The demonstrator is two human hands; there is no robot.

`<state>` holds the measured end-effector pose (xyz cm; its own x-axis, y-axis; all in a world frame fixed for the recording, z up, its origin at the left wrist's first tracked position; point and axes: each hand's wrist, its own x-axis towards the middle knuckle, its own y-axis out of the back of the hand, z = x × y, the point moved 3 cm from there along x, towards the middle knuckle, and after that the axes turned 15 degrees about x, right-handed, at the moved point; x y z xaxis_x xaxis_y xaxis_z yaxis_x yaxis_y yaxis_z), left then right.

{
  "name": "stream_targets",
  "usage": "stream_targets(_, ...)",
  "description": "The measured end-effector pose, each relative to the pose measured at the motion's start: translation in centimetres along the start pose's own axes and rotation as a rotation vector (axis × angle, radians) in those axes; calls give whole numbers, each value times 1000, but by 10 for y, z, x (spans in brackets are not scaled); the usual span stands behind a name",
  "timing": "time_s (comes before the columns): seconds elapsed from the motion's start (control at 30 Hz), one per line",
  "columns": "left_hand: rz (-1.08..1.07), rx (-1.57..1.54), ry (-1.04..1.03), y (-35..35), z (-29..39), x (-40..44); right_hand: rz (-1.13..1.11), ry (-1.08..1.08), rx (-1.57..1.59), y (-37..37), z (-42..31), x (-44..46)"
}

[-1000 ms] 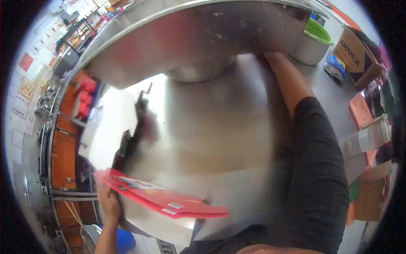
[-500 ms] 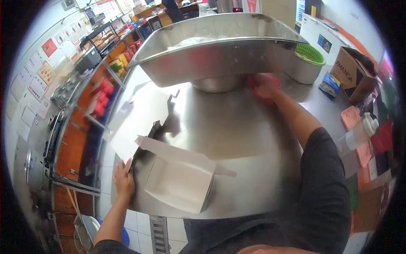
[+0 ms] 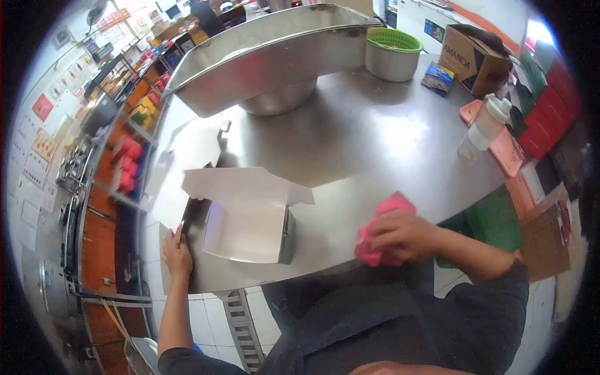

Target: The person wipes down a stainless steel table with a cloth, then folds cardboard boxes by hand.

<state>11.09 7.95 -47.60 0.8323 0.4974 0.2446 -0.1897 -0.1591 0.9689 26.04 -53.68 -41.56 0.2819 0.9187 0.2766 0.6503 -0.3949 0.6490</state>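
Note:
My right hand (image 3: 400, 236) is wrapped round a crumpled pink cloth (image 3: 395, 205) on the metal table's near edge. At the table's left edge, my left hand (image 3: 177, 251) pinches the edge of a flat white cardboard sheet (image 3: 181, 172). Between the hands stands an open cardboard box (image 3: 247, 234) with its lid raised and a pale, bare inside. The metal table (image 3: 337, 147) shines under the light.
A large metal tray (image 3: 275, 62) rests on a round metal bowl (image 3: 281, 99) at the back. To the right are a pot with a green basket (image 3: 394, 40), a brown carton (image 3: 475, 59), a blue packet (image 3: 438, 77), a clear bottle (image 3: 484, 128) and pink trays (image 3: 506, 150).
My right hand has come from beside the bowl to the near edge with the pink cloth. The box, first tilted with its red lid showing, now stands open. My left hand has moved to the sheet.

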Motion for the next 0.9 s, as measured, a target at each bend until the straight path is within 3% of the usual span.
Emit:
stream_targets(0.1,-18,-2,36,-1,4,0,234,-163,-19,39,19,-42)
stream_targets(0.13,-30,3,57,2,4,1,296,-350,14,58,27,-46)
stream_targets(0.2,6,73,5,-14,-7,8,532,-498,-121,88,66,-63)
stream_targets(0.23,23,110,-19,-21,-11,9,671,-448,-425,91,106,-77)
stream_targets(0.3,69,108,-21,-18,-10,5,709,-607,-402,109,116,-54)
stream_targets(0.43,43,72,-19,2,3,-4,602,-562,-370,104,149,8)
stream_targets(0.47,69,90,-33,-5,-3,-4,409,-620,-313,82,107,37)
stream_targets(0.5,95,108,-49,-19,-15,-1,418,-450,-160,47,97,50)
stream_targets(0.57,105,72,-25,-18,-13,-3,127,-210,74,-1,17,65)
stream_targets(0.63,73,-32,50,20,18,-12,16,-9,-23,-39,-3,52)
stream_targets(0.73,64,77,-24,17,16,-10,119,0,-3,-42,-15,22)
stream_targets(0.83,64,20,-59,10,8,-5,450,-100,-77,-22,3,-37)
stream_targets(0.87,73,-1,-86,4,0,-2,532,-139,-173,1,-24,-51)
stream_targets(0.9,159,41,-95,-5,-5,-1,595,-228,-257,14,-16,-78)
